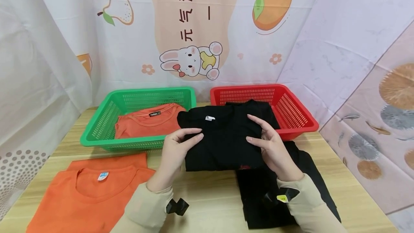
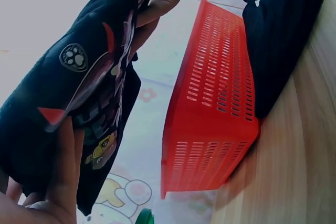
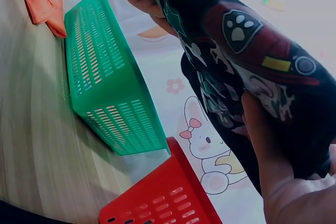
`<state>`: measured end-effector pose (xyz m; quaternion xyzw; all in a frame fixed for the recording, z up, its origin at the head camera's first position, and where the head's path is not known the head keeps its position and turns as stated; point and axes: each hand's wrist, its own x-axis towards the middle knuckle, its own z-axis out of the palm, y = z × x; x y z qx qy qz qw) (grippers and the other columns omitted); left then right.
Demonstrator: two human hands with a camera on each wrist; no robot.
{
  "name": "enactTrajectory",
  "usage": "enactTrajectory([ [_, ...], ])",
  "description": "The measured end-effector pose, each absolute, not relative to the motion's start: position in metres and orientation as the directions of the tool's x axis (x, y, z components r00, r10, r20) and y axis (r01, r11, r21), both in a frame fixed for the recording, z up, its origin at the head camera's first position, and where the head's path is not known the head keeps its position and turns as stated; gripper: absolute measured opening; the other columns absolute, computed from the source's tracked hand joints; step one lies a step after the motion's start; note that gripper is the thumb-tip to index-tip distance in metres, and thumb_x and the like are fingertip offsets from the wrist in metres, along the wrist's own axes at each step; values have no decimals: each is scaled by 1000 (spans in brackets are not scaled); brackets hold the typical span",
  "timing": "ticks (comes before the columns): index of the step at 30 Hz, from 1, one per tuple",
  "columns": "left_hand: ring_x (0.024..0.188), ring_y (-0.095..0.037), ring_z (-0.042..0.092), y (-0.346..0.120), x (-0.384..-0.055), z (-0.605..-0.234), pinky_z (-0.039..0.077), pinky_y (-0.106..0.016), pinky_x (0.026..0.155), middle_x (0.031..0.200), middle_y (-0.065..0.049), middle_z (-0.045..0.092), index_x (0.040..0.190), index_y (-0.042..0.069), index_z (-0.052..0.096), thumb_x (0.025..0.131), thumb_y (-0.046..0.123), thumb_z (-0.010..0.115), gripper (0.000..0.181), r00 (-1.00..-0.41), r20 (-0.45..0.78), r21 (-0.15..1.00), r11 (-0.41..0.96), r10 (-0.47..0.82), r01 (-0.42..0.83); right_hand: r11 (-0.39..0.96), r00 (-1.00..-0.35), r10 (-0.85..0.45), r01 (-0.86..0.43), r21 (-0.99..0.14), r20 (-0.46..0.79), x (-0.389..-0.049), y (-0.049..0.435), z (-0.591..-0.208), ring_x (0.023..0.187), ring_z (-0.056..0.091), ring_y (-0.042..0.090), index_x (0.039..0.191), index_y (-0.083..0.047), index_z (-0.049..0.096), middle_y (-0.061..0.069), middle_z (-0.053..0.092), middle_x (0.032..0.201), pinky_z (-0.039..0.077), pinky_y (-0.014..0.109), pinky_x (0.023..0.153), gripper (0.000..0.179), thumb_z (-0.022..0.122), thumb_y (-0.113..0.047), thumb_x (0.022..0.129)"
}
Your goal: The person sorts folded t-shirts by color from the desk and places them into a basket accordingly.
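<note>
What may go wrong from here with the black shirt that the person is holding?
1. The left hand and right hand grip the folded black shirt only near its sides, so the layers might slip or unfold.
2. If lowered carelessly, it could catch on the rim of the red basket or rumple the black clothing inside.

Both hands [image 1: 175, 151] [image 1: 275, 151] aloft — pinching, seemingly.
</note>
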<state>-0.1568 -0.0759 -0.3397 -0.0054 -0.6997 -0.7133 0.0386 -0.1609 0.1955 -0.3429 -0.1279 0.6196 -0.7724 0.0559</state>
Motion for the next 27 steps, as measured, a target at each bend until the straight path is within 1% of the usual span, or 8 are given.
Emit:
enactTrajectory([
  [3,95,-14,60,-73,-159,-341,53,-27,76,86,7,69,102,9,78,84,12,78,18,-996,58,994,-92,-65,64,-250,-969,-223,-51,-967,109,-163,196,-343,106,65,6,149,-18,44,0,48,133,57,24,84,61,57,6,94],
  [6,85,-12,65,-71,-160,-342,56,-26,72,84,4,69,97,9,76,87,7,74,10,-998,33,967,-251,-53,45,-298,-971,-214,-41,-954,108,-164,197,-344,105,68,8,149,-17,44,-1,55,130,58,27,83,59,56,6,95],
  [10,69,-11,65,-68,-159,-341,55,-23,63,79,1,64,93,10,66,90,0,66,10,-1000,-6,897,-442,2,-6,-332,-979,-174,-41,-942,104,-167,200,-344,100,69,9,148,-17,47,0,51,134,59,27,79,58,57,5,95],
  [13,68,-9,64,-65,-160,-340,54,-20,63,79,2,61,98,10,62,91,-3,62,15,-999,-14,880,-475,39,-31,-329,-986,-141,-43,-943,94,-169,202,-343,95,70,8,147,-18,48,3,48,135,59,26,76,57,58,3,95],
  [16,73,-9,67,-63,-162,-340,55,-20,66,88,2,64,109,9,62,92,-6,60,22,-998,-17,883,-467,68,-47,-335,-988,-127,-40,-941,88,-172,205,-342,90,71,9,146,-18,49,1,55,130,60,27,74,56,59,2,95],
  [20,74,-8,67,-61,-166,-341,56,-20,69,115,-3,61,129,7,59,92,-5,59,39,-993,-20,898,-434,113,-68,-374,-990,-119,-28,-927,77,-177,208,-340,86,73,10,145,-17,50,-2,72,103,60,27,72,55,60,3,95],
  [24,66,-3,56,-59,-171,-342,47,-17,61,147,-6,41,141,14,54,92,-1,62,52,-986,-31,924,-372,162,-90,-414,-991,-111,-17,-910,69,-183,213,-337,87,73,11,145,-16,51,-2,75,94,60,28,73,54,60,3,95],
  [27,60,-3,40,-57,-174,-343,33,-17,54,151,-4,35,141,19,54,90,1,65,55,-985,-27,941,-329,172,-83,-426,-992,-105,-12,-905,63,-187,216,-336,88,73,11,145,-16,51,-2,75,100,60,28,73,54,59,3,95],
])
